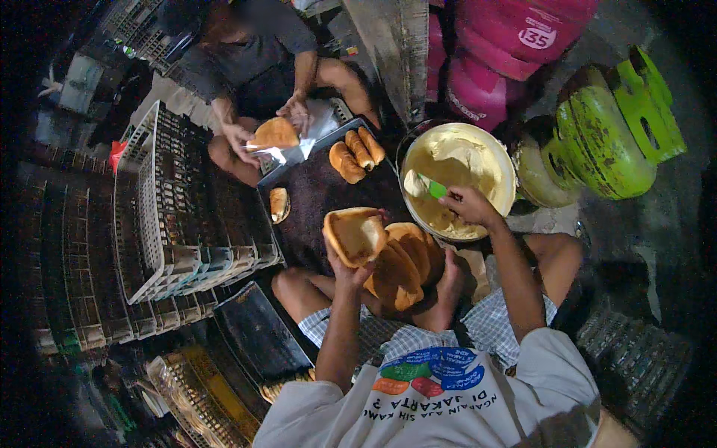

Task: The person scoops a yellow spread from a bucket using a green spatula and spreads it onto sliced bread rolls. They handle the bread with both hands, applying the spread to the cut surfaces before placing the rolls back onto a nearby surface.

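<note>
My left hand [348, 270] holds up a bread roll [355, 238] with its pale, hollowed cut face showing. In my right hand [470, 208] is a spreading spatula [436, 189] with a green handle, its blade loaded with pale cream. That hand is over a round tub [512, 182] of pale yellow cream [448, 148]. Several golden bread rolls [399, 269] lie overlapped in front of my crossed legs, just beside my left hand. Three elongated rolls [357, 154] and one small cream-filled roll [279, 205] rest on a dark tray [313, 224].
Across the tray, a co-worker's hands [238, 137] handle a bread roll [274, 134] and clear plastic. Plastic crates [147, 196] are stacked at the left. A green gas cylinder [599, 140] and pink cylinders [484, 84] stand at the upper right. Another dark tray [263, 330] is at lower left.
</note>
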Tool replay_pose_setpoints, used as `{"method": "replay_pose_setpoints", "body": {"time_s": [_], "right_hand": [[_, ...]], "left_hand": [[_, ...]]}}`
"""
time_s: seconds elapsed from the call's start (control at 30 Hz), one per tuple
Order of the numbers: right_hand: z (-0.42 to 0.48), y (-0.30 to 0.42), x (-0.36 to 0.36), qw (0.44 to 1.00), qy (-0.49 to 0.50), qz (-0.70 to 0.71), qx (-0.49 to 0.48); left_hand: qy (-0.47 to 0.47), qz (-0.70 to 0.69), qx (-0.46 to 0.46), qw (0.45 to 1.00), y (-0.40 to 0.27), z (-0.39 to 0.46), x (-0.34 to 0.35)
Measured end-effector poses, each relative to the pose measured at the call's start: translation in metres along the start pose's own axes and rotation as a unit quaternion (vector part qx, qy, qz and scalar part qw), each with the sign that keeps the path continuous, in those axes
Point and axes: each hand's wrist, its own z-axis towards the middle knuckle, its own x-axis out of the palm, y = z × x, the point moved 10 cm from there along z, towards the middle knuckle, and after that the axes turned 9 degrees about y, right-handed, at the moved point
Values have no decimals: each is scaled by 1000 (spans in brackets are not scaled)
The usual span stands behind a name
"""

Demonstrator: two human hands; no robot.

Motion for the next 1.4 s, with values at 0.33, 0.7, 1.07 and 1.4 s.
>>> {"method": "replay_pose_setpoints", "body": {"time_s": [0.33,0.7,1.07,1.4], "right_hand": [[-30,130,45,890,13,-428,-158],[-79,94,37,915,21,-399,-46],[-129,28,10,971,-132,-196,-25],[-121,24,-53,965,-142,-221,7]], "left_hand": [[16,-146,-81,986,32,19,19],[1,-185,-32,982,5,2,-45],[-23,801,-95,590,-9,96,-206],[-46,697,-241,674,-57,180,-190]]}}
